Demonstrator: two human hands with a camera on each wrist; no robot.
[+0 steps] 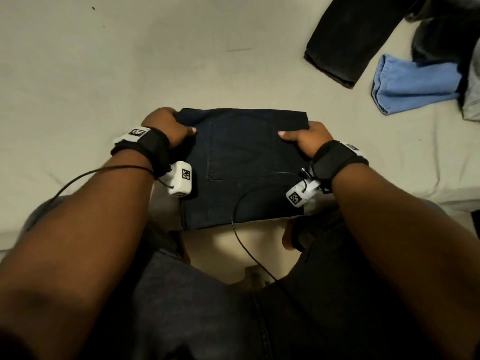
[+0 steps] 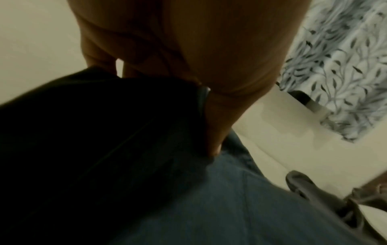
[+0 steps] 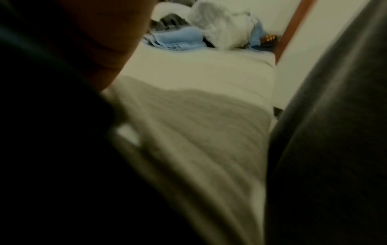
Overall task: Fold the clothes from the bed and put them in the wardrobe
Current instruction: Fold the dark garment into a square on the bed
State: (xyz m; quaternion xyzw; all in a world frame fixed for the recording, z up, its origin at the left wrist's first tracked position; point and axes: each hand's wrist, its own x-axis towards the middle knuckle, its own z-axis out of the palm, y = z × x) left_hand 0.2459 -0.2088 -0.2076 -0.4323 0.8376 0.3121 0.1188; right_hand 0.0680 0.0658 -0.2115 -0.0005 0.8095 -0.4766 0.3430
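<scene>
Fingers [image 1: 166, 114] around square-folded, probably denim jeans [image 1: 244, 162]

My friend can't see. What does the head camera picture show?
Two hands, left hand and right hand, grip the sides of folded dark jeans at the edge of a cream bed. Black trousers and a blue garment lie at the far right.

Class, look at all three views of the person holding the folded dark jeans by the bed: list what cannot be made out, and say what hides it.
- Head view: fingers of the left hand and right hand lie under the folded dark jeans; only thumbs show.
- Head view: the black trousers and blue garment are cut off by the right edge.
- Right wrist view: blurred; the clothes pile cannot be sorted.
- The wardrobe appears in no view.
</scene>
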